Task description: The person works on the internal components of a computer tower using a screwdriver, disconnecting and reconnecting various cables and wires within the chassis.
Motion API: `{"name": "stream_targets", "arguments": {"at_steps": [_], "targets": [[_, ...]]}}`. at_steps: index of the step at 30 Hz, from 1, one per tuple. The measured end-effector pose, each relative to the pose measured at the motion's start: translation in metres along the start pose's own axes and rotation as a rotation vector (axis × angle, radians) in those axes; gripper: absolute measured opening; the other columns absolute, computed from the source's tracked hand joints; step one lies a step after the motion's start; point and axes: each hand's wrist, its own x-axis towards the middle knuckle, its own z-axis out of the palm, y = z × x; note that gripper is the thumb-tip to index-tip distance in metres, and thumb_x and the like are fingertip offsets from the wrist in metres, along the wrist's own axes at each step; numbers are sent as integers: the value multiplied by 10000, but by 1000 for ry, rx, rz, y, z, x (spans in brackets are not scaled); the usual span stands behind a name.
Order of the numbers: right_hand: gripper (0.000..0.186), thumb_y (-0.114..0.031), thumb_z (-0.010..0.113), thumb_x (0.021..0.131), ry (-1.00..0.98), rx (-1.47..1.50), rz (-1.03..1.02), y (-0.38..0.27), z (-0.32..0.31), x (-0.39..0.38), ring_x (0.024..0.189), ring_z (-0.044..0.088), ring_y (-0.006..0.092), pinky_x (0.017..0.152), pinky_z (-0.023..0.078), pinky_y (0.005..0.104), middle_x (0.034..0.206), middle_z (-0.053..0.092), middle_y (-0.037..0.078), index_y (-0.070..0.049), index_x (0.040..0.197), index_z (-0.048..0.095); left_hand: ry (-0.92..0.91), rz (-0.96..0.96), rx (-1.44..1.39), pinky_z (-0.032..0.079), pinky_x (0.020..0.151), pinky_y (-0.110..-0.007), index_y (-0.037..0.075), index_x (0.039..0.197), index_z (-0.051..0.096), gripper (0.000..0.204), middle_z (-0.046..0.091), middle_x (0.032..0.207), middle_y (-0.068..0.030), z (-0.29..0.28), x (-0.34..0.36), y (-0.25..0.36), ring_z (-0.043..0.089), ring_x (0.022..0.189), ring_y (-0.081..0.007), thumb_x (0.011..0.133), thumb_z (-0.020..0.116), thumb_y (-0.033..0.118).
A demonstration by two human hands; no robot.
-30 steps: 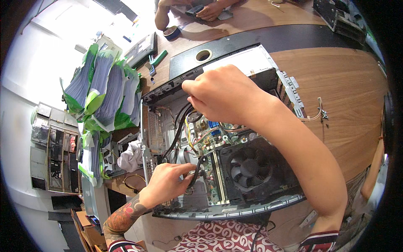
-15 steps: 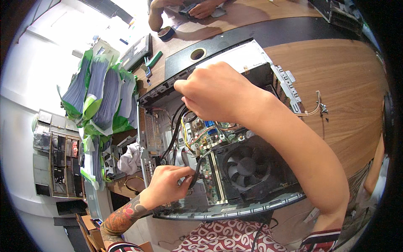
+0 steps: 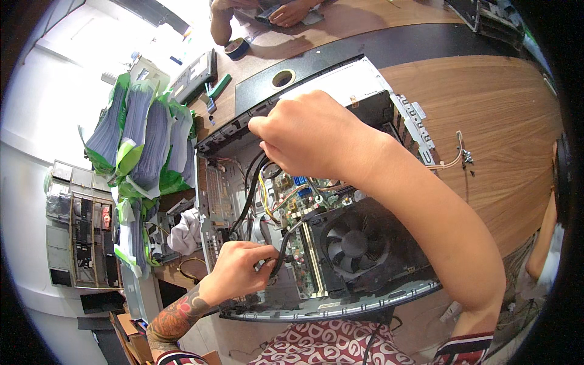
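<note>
An open computer case (image 3: 331, 309) lies before me, with a green circuit board (image 3: 307, 267), a black fan (image 3: 356, 240), coloured wires and black cables (image 3: 246, 204) inside. My left hand (image 3: 246, 264), tattooed along the forearm, pinches a black cable beside the memory slots, low in the case. My right hand (image 3: 304, 134) is curled above the upper left part of the interior, where black cables rise beneath its fingers; what those fingertips grip is hidden. Its forearm crosses the fan's right side.
Green-wrapped paper stacks (image 3: 155, 140) stand at left. Beyond the case sit a tape roll (image 3: 283, 78), green-handled tool (image 3: 220, 85) and another person's hands (image 3: 289, 13) holding a dark object. Screws and a wire (image 3: 467, 157) lie right on the wooden table (image 3: 499, 109).
Over the last second the case and surroundings have shifted slightly leftward in view. Both my hands keep nearly the same grip and place relative to the case, my left hand shifting only slightly.
</note>
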Motion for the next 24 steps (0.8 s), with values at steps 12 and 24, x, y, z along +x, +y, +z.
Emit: {"name": "stream_targets", "arguments": {"at_steps": [12,24], "targets": [[155,-193,653,850,130,-30,-89,8,15,0,674,686,359,633,549,456,666,656,159,-48,796,641,13,46,58,500,536,-423,57,824,687,80,637,664,-117,3,0,-3,642,603,-321,744,692,50],[103,-80,659,758,-12,0,20,1,7,0,834,728,356,762,581,433,840,720,202,-24,805,731,-21,147,137,476,483,-431,73,769,619,126,569,625,-79,3,7,0,609,576,-297,655,643,23]]}}
